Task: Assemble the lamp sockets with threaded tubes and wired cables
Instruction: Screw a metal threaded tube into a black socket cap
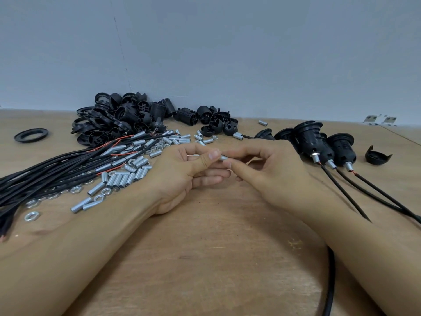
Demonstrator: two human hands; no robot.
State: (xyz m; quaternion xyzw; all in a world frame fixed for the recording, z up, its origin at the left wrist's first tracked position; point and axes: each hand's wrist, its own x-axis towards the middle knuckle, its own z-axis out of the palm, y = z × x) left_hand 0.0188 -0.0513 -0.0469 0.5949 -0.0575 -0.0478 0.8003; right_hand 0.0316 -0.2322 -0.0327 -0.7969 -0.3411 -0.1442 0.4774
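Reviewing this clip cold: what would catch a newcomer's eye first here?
Dead centre, the left hand and right hand meet over the wooden table, pinching a small threaded tube between them. Left lies a spread of silver tubes and black cables; right stand finished sockets.

Silver threaded tube (223, 158) horizontal, pinched between hands.

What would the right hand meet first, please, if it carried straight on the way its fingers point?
The right hand points leftward, pinching a small threaded tube. Straight on, it would first meet the left hand, whose thumb already touches the tube; depth looks matched, though that is uncertain.
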